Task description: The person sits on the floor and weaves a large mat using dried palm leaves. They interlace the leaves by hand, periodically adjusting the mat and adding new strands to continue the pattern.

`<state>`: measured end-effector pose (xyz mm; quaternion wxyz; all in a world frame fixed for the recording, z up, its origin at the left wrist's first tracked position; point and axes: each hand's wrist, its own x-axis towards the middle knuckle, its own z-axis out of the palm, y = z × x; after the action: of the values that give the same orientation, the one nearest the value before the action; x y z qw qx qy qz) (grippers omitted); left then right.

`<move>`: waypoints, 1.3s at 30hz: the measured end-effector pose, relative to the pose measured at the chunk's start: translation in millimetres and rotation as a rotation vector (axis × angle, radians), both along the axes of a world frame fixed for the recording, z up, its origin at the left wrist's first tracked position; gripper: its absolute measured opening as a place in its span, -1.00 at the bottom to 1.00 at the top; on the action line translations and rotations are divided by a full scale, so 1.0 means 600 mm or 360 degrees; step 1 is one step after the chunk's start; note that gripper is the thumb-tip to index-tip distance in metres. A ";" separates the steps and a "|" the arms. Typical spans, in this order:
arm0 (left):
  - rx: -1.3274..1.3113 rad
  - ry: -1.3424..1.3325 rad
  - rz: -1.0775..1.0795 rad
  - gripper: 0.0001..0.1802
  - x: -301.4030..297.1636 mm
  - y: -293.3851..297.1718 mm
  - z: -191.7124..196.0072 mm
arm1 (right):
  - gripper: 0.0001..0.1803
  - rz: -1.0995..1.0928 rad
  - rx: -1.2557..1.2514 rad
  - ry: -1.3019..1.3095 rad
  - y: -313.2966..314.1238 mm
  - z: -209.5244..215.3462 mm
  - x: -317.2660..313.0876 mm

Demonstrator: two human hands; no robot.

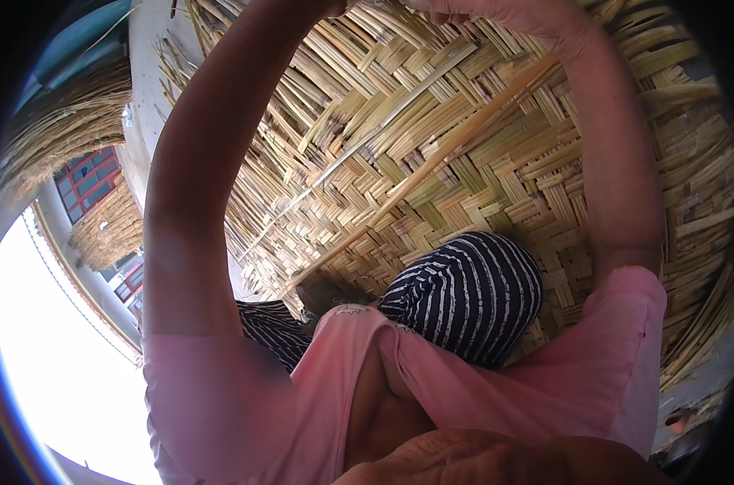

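Overhead, both arms reach up and forward to the top edge of the view, where the hands are mostly cut off.

Left hand: out of sight past the top edge; only the left forearm (213, 153) shows, so I cannot tell whether it is open or closed.
Right hand: the right hand (496, 11) shows only as a sliver at the top edge, lying against the mat; its fingers are cut off, so its grip cannot be told.
Woven mat: the woven mat (464, 162) of flat straw-coloured and greenish strips spreads under and between both arms, and fills the middle and right of the view.
Long strip: one long strip (432, 166) runs slantwise across the mat from near the right wrist down toward the person's knees.
Clothing: pink sleeves (617, 356) below the arms, striped dark trousers (464, 295) between them.
Loose strips: a straw bundle (64, 121) lies well left of the left arm.
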<state>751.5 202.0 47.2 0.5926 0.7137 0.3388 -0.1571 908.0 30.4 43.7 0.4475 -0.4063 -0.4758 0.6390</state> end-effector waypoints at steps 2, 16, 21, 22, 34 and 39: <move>0.0421 -0.0018 0.0083 -0.52 -0.010 -0.025 0.020 | -0.81 -0.0022 0.0096 0.0021 0.007 -0.016 0.001; 0.0004 -0.1063 0.1740 -0.93 -0.140 -0.165 -0.020 | -0.69 -0.0035 0.0140 -0.0844 -0.013 0.020 -0.011; 0.0328 -0.1019 0.1714 -0.91 -0.114 -0.187 -0.006 | -0.76 -0.0766 0.1626 -0.1309 0.006 -0.081 -0.030; 0.0464 -0.0999 0.1679 -0.90 -0.114 -0.192 -0.006 | -0.78 -0.0677 0.1509 -0.1373 0.008 -0.077 -0.036; 0.1026 -0.1020 0.0593 -0.96 -0.084 -0.191 0.007 | -0.80 -0.0157 0.0358 -0.1381 -0.009 -0.012 -0.045; 0.2177 -0.0554 -0.0431 -0.94 -0.014 -0.092 0.012 | -0.80 -0.0580 0.0020 -0.0719 0.001 -0.008 0.013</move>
<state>743.2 146.6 54.4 0.0336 0.9756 0.1704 0.1343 915.9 31.0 38.8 0.4399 -0.6143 -0.4866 0.4385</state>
